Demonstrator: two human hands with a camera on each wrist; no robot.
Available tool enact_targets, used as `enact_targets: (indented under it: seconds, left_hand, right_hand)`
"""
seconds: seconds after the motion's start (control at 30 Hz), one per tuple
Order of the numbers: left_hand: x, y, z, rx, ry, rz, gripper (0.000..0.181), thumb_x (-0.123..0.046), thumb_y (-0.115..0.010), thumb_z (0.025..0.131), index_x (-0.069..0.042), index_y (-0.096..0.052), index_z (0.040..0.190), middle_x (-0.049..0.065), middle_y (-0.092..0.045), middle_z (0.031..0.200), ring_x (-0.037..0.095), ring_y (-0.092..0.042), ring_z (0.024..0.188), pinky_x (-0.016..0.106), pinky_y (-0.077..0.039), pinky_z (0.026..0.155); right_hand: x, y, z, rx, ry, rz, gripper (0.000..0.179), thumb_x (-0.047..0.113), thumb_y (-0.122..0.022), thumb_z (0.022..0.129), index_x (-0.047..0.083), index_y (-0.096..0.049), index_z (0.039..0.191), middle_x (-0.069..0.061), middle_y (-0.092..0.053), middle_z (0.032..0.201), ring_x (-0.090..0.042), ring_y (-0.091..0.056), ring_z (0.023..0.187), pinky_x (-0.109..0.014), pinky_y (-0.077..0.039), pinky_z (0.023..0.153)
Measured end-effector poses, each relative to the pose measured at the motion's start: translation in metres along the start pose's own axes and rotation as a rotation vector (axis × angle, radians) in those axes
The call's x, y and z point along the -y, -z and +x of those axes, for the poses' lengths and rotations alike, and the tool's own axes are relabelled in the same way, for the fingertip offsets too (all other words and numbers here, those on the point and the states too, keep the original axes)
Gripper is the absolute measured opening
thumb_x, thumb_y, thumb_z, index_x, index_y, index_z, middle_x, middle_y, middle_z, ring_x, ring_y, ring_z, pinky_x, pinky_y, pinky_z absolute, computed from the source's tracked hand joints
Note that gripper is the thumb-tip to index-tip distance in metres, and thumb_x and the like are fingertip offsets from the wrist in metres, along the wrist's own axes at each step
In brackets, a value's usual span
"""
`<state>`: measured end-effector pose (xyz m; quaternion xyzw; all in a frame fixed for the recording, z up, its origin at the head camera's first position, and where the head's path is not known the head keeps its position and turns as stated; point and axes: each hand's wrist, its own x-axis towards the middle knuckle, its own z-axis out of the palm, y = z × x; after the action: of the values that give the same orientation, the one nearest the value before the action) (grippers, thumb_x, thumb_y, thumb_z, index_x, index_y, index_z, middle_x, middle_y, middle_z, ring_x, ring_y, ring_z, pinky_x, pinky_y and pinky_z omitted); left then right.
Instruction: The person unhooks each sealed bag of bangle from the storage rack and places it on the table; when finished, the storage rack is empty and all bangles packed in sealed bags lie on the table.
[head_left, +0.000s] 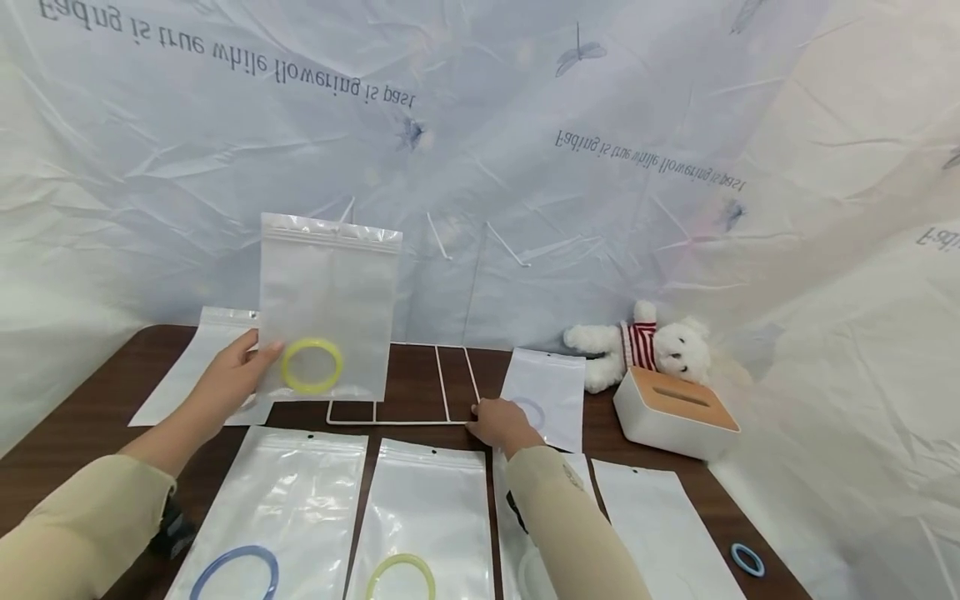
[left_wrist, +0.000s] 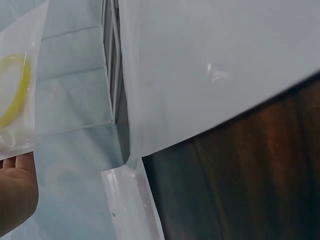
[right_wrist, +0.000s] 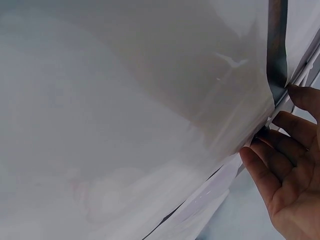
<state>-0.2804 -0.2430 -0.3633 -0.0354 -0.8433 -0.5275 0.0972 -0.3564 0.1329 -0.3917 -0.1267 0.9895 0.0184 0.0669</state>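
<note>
My left hand [head_left: 228,379] holds a white zip bag [head_left: 330,283] by its left edge, upright above the table. A yellow ring [head_left: 312,365] shows through its lower part. In the left wrist view the hand [left_wrist: 17,187] is at the bag's bottom edge, partly out of frame. Behind the bag lies a white wire rack [head_left: 442,383], some of it hidden. At the rack's near right corner, my right hand [head_left: 504,423] pinches the wire. The right wrist view shows thumb and fingers of this hand [right_wrist: 295,165] about the thin rod, beside a flat bag [right_wrist: 125,125].
Several white zip bags lie in front, one with a blue ring [head_left: 236,567], another with a pale yellow ring [head_left: 401,571]. A small blue ring [head_left: 747,560] is at the right edge. A plush bear [head_left: 652,346] and tissue box [head_left: 675,417] stand at the back right.
</note>
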Motion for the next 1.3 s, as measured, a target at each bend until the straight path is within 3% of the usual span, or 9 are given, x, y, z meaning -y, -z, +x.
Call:
enact_targets:
  seconds: [0.13, 0.27, 0.5, 0.83, 0.97, 1.03, 1.1, 1.17, 1.3]
  left_hand:
    - [-0.004, 0.007, -0.012, -0.031, -0.016, 0.048, 0.059, -0.048, -0.037, 0.106, 0.001, -0.042, 0.140, 0.026, -0.055, 0.116, 0.021, -0.052, 0.091, 0.033, -0.049, 0.067]
    - [-0.007, 0.015, -0.023, -0.053, 0.006, 0.042, 0.059, -0.048, -0.033, 0.106, 0.001, -0.041, 0.138, 0.023, -0.050, 0.116, 0.021, -0.047, 0.091, 0.034, -0.046, 0.068]
    - [-0.013, 0.024, -0.040, -0.112, 0.023, -0.016, 0.054, -0.047, -0.035, 0.106, -0.002, -0.044, 0.132, 0.016, -0.050, 0.109, 0.012, -0.054, 0.081, 0.029, -0.050, 0.064]
    - [-0.029, 0.036, -0.055, -0.153, -0.028, -0.285, 0.025, -0.040, -0.044, 0.106, -0.023, -0.053, 0.121, -0.002, -0.049, 0.108, 0.002, -0.054, 0.085, 0.017, -0.051, 0.065]
    - [-0.033, 0.050, -0.061, -0.161, -0.101, -0.468, 0.018, -0.032, -0.049, 0.105, -0.020, -0.058, 0.115, -0.003, -0.052, 0.106, 0.004, -0.053, 0.085, 0.015, -0.049, 0.065]
    - [-0.033, 0.057, -0.064, -0.178, -0.128, -0.512, 0.016, -0.028, -0.050, 0.105, -0.018, -0.060, 0.112, -0.003, -0.054, 0.103, 0.004, -0.053, 0.084, 0.015, -0.048, 0.063]
    - [-0.031, 0.065, -0.070, -0.213, -0.131, -0.471, 0.014, -0.026, -0.048, 0.106, -0.019, -0.060, 0.109, -0.006, -0.055, 0.100, 0.004, -0.052, 0.081, 0.015, -0.047, 0.062]
    - [-0.025, 0.074, -0.077, -0.259, -0.107, -0.368, 0.012, -0.025, -0.047, 0.106, -0.021, -0.059, 0.108, -0.009, -0.054, 0.098, 0.002, -0.051, 0.080, 0.014, -0.045, 0.061]
    - [0.004, 0.092, -0.090, -0.361, 0.073, -0.045, 0.015, -0.030, -0.044, 0.107, -0.020, -0.056, 0.109, -0.022, -0.052, 0.086, 0.001, -0.051, 0.070, 0.017, -0.043, 0.057]
  right_hand:
    - [-0.002, 0.000, 0.001, 0.001, -0.002, 0.001, 0.042, 0.037, -0.059, 0.100, 0.015, -0.064, 0.135, -0.009, -0.065, 0.127, -0.031, -0.062, 0.113, -0.044, -0.051, 0.092]
    - [-0.003, 0.000, 0.002, -0.001, 0.001, -0.008, 0.042, 0.038, -0.059, 0.100, 0.016, -0.064, 0.135, -0.009, -0.065, 0.126, -0.031, -0.063, 0.112, -0.044, -0.051, 0.092]
    - [-0.002, -0.004, 0.005, -0.008, 0.004, -0.006, 0.042, 0.038, -0.060, 0.100, 0.016, -0.064, 0.135, -0.009, -0.066, 0.124, -0.031, -0.064, 0.110, -0.044, -0.052, 0.089]
    - [-0.001, 0.002, 0.010, -0.003, 0.003, -0.009, 0.041, 0.037, -0.059, 0.100, 0.017, -0.064, 0.136, -0.008, -0.064, 0.129, -0.031, -0.062, 0.115, -0.045, -0.051, 0.092]
    - [0.000, 0.005, 0.009, 0.001, 0.014, -0.004, 0.041, 0.036, -0.060, 0.099, 0.016, -0.065, 0.134, -0.008, -0.065, 0.129, -0.030, -0.062, 0.115, -0.044, -0.051, 0.093]
    - [0.001, 0.007, 0.008, 0.003, 0.011, 0.007, 0.041, 0.035, -0.061, 0.098, 0.015, -0.065, 0.133, -0.008, -0.066, 0.128, -0.030, -0.063, 0.114, -0.043, -0.051, 0.093]
    - [0.002, 0.008, 0.008, 0.006, 0.010, 0.018, 0.041, 0.035, -0.062, 0.098, 0.015, -0.065, 0.133, -0.008, -0.066, 0.128, -0.030, -0.063, 0.114, -0.043, -0.051, 0.092]
    - [0.003, 0.008, 0.008, 0.010, 0.011, 0.023, 0.042, 0.036, -0.062, 0.098, 0.016, -0.065, 0.134, -0.008, -0.065, 0.130, -0.030, -0.063, 0.115, -0.043, -0.052, 0.092]
    - [0.003, 0.008, 0.009, 0.023, 0.002, 0.039, 0.043, 0.036, -0.062, 0.098, 0.017, -0.063, 0.136, -0.008, -0.064, 0.132, -0.030, -0.061, 0.117, -0.043, -0.052, 0.092]
